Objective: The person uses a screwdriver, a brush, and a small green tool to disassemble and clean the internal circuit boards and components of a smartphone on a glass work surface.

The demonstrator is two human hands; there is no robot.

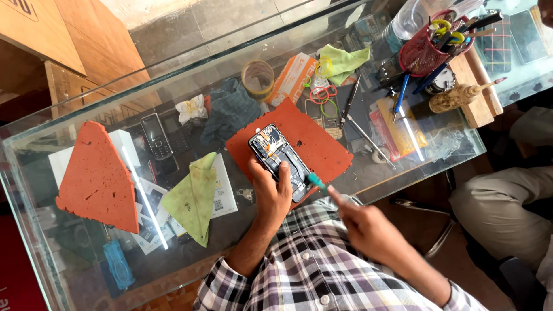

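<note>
**A:** What was the biggest thing there?

**B:** A long glass counter, running corner to corner across the view. On it lay two red-orange mats: a triangular one off to the left, and a squarish one near the middle.

**A:** And the phone?

**B:** The opened phone lay on the squarish mat, at its near edge, back cover off and its insides showing, tilted diagonally.

**A:** What did the hands do?

**B:** The left hand rested on the phone's lower end, fingers curled loosely over it, one fingertip pressing on the open back. The right hand was pinched narrow around a small teal-handled tool, whose tip pointed at the phone's lower right edge. Whether the tip touched, I could not tell.

**A:** Anything else around?

**B:** A green cloth lay left of the left hand, and a dark blue cloth lay farther back. A red mesh cup full of pens and scissors stood at the far right. Two old keypad phones sat side by side beyond the green cloth, and a roll of tape stood behind the dark cloth. Another person's trouser leg showed at the right.
</note>
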